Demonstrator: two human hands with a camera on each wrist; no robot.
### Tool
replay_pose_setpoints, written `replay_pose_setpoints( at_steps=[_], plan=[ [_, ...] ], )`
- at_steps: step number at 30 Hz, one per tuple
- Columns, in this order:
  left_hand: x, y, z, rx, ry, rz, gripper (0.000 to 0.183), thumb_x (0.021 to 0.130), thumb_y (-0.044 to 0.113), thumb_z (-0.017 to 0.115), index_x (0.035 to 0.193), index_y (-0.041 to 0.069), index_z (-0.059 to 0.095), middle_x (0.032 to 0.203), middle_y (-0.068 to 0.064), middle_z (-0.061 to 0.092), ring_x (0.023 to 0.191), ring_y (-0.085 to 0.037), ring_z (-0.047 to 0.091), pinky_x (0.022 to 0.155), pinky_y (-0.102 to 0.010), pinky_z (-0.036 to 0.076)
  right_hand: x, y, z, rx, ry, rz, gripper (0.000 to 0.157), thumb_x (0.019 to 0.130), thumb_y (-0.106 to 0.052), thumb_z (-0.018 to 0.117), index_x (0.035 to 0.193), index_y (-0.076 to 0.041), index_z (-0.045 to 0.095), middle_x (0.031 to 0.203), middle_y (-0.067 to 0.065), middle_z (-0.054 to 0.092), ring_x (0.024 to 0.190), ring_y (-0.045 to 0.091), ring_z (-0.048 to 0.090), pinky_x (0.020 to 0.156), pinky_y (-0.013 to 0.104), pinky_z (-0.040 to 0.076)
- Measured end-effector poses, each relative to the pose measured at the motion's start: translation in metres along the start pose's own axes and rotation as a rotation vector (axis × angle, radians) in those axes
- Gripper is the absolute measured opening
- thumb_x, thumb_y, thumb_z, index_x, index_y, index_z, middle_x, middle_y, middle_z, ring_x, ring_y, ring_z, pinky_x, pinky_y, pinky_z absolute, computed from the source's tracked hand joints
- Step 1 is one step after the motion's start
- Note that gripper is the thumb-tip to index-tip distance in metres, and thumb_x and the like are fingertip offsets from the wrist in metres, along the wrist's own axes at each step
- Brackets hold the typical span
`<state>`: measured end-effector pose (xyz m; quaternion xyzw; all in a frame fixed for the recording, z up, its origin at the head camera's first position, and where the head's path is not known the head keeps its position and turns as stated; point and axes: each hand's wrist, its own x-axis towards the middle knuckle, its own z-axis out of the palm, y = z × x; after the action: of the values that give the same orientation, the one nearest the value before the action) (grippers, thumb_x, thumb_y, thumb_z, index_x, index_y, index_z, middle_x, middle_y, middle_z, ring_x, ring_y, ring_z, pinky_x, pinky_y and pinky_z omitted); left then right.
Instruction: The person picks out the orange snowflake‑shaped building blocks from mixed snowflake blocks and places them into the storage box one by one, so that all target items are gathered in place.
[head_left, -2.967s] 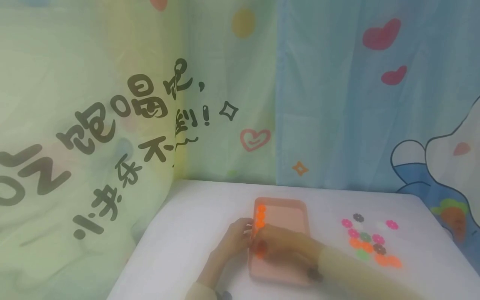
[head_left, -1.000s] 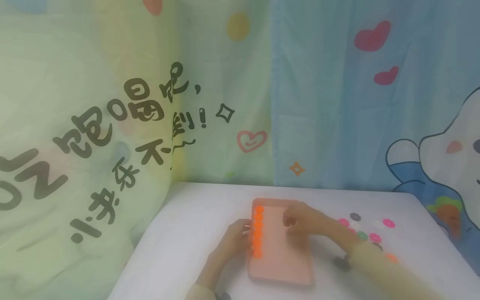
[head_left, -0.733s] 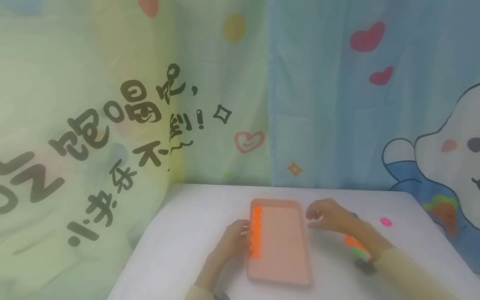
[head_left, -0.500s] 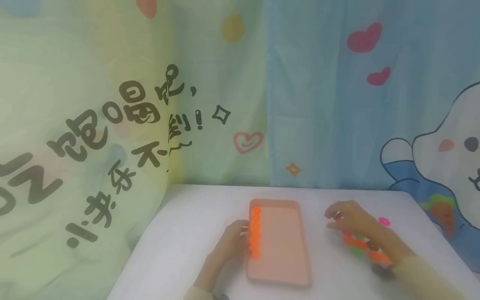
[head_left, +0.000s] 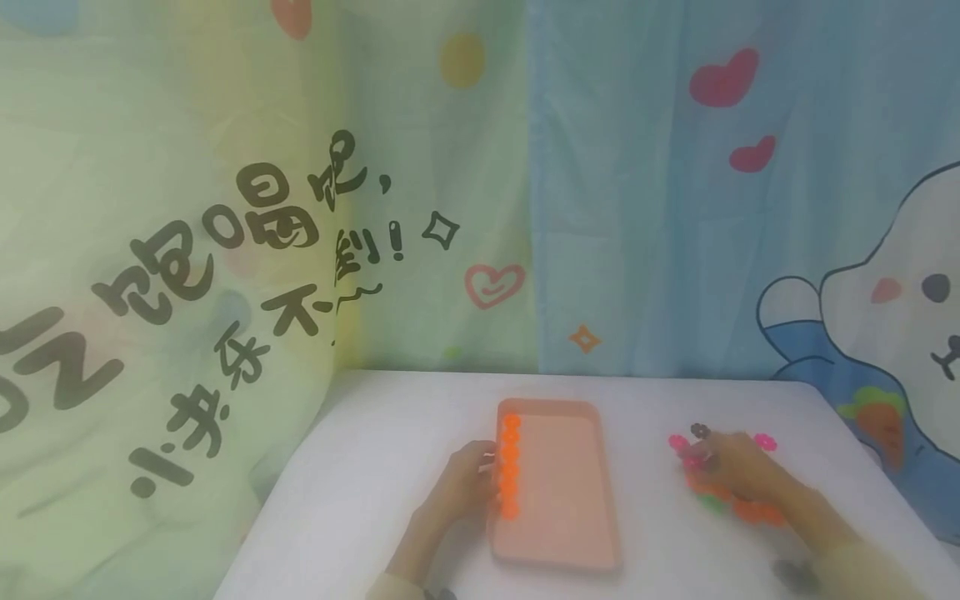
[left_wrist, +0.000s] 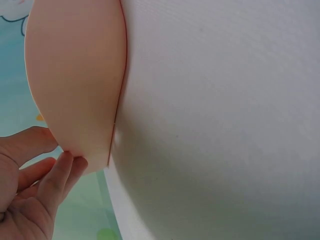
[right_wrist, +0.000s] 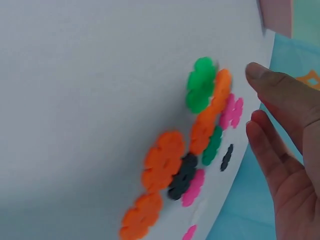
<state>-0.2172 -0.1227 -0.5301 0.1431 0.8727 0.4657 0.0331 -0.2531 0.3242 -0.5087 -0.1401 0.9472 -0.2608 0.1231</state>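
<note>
Fingers (right_wrist: 265, 142) of right hand (head_left: 738, 465) parted, nothing seen between | loose flower discs (right_wrist: 162, 160) just beside them on counter (right_wrist: 100, 75) | left hand (head_left: 468, 479) pinches tray (head_left: 558, 500) rim | discs: probably light, stiff, slick; best pinched by opposite edges

Lt. sleeve (head_left: 396, 588), L of tray (head_left: 558, 508): pale cream-yellow, w/ small dark bit (head_left: 441, 594) tray-side. Rt. sleeve (head_left: 866, 571), R of tray: same col., dark lump (head_left: 795, 575) tray-side, poss. wrist cam, too blurry to say.
</note>
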Motion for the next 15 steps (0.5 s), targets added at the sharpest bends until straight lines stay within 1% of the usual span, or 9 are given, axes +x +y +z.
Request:
replay_pose_setpoints(
  at_steps=[1, 2, 3, 4, 6, 10, 13, 15],
  plan=[
    [0.000, 0.000, 0.000, 0.002, 0.002, 0.007, 0.045, 0.089, 0.006, 0.069, 0.131, 0.002, 0.054, 0.130, -0.012, 0.059, 0.120, -0.029, 0.056, 0.099, -0.046, 0.049, 0.000, 0.003, 0.001, -0.014, 0.004, -0.011, 0.035, 0.085, -0.021, 0.076, 0.118, -0.014, 0.070, 0.122, 0.015, 0.065, 0.115, 0.040, 0.056, 0.091, 0.054, 0.052],
    [0.001, -0.001, 0.000, 0.011, 0.005, 0.013, 0.045, 0.089, 0.007, 0.069, 0.131, 0.002, 0.054, 0.129, -0.012, 0.059, 0.119, -0.029, 0.056, 0.099, -0.045, 0.050, -0.001, 0.006, 0.003, -0.020, 0.004, -0.025, 0.036, 0.084, -0.021, 0.076, 0.118, -0.014, 0.070, 0.118, 0.012, 0.067, 0.115, 0.040, 0.057, 0.093, 0.058, 0.049],
    [0.001, -0.001, 0.000, 0.026, 0.009, 0.011, 0.044, 0.089, 0.009, 0.069, 0.131, 0.003, 0.054, 0.129, -0.011, 0.059, 0.119, -0.028, 0.056, 0.099, -0.045, 0.050, -0.001, 0.009, 0.005, -0.019, 0.003, -0.019, 0.036, 0.083, -0.021, 0.077, 0.118, -0.015, 0.070, 0.117, 0.008, 0.068, 0.115, 0.038, 0.057, 0.095, 0.059, 0.047],
    [0.001, -0.001, 0.000, 0.031, 0.010, 0.011, 0.044, 0.090, 0.010, 0.069, 0.131, 0.003, 0.054, 0.129, -0.011, 0.059, 0.119, -0.027, 0.056, 0.099, -0.044, 0.050, -0.002, 0.011, 0.006, -0.010, -0.005, -0.010, 0.038, 0.082, -0.021, 0.078, 0.119, -0.015, 0.070, 0.113, 0.004, 0.069, 0.112, 0.035, 0.059, 0.094, 0.057, 0.049],
    [0.001, -0.001, 0.000, 0.039, 0.013, 0.007, 0.044, 0.091, 0.011, 0.069, 0.132, 0.004, 0.054, 0.130, -0.010, 0.058, 0.119, -0.026, 0.056, 0.098, -0.044, 0.050, -0.001, 0.015, 0.009, -0.001, -0.014, 0.015, 0.039, 0.081, -0.021, 0.079, 0.119, -0.018, 0.070, 0.113, 0.000, 0.069, 0.111, 0.031, 0.060, 0.094, 0.055, 0.050],
    [0.001, -0.003, 0.001, 0.042, 0.010, 0.014, 0.044, 0.091, 0.011, 0.068, 0.132, 0.004, 0.053, 0.130, -0.009, 0.058, 0.119, -0.026, 0.056, 0.098, -0.043, 0.050, -0.002, 0.019, 0.011, 0.000, -0.028, 0.041, 0.041, 0.081, -0.022, 0.079, 0.121, -0.017, 0.069, 0.116, 0.003, 0.068, 0.114, 0.033, 0.059, 0.094, 0.057, 0.048],
    [0.002, -0.004, 0.001, 0.051, 0.014, 0.036, 0.043, 0.091, 0.010, 0.068, 0.131, 0.003, 0.054, 0.129, -0.010, 0.059, 0.119, -0.026, 0.056, 0.098, -0.043, 0.050, -0.003, 0.019, 0.011, 0.005, -0.030, 0.047, 0.042, 0.081, -0.024, 0.078, 0.121, -0.015, 0.069, 0.117, 0.007, 0.067, 0.115, 0.036, 0.057, 0.094, 0.060, 0.047],
    [0.002, -0.005, 0.001, 0.052, 0.018, 0.048, 0.042, 0.091, 0.009, 0.067, 0.131, 0.003, 0.054, 0.129, -0.011, 0.059, 0.119, -0.027, 0.056, 0.098, -0.043, 0.050, -0.003, 0.019, 0.011, 0.017, -0.032, 0.064, 0.043, 0.081, -0.025, 0.078, 0.122, -0.015, 0.069, 0.118, 0.007, 0.067, 0.115, 0.036, 0.057, 0.094, 0.059, 0.047]
  ],
)
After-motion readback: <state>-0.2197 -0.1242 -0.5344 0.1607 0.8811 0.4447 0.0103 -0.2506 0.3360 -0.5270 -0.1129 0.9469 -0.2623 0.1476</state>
